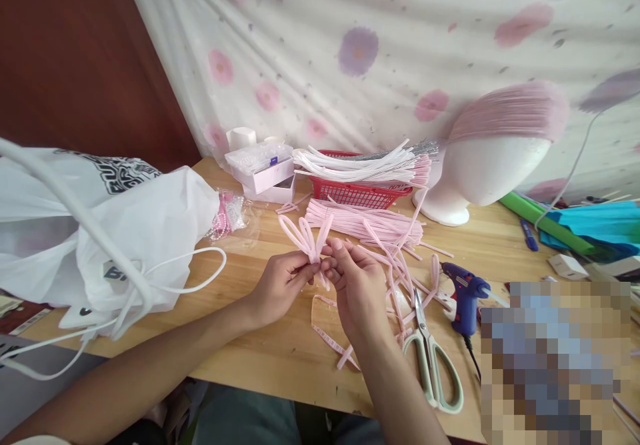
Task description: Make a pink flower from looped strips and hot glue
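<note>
Pink fuzzy stems bent into several upright loops (pixel 303 235) are gathered at their base between my two hands. My left hand (pixel 284 284) pinches that base from the left, thumb and fingers pressed together. From the right, my right hand (pixel 357 284) has its thumb and fingertips closed at the same base, where the fingertips partly hide the join. Loose pink stems (pixel 400 265) lie right of my right hand. A pink tape measure (pixel 330 340) curves on the table below the hands. Scissors with pale green handles (pixel 430 358) lie with their blades pointing away.
A blue glue gun (pixel 465 298) stands right of the scissors. Behind the hands are a pink stem bundle (pixel 365 222), a red basket (pixel 355 194) and white boxes (pixel 267 177). A white foam head (pixel 493 168) stands back right, white bags (pixel 165 225) lie left. Pixelation covers the lower right.
</note>
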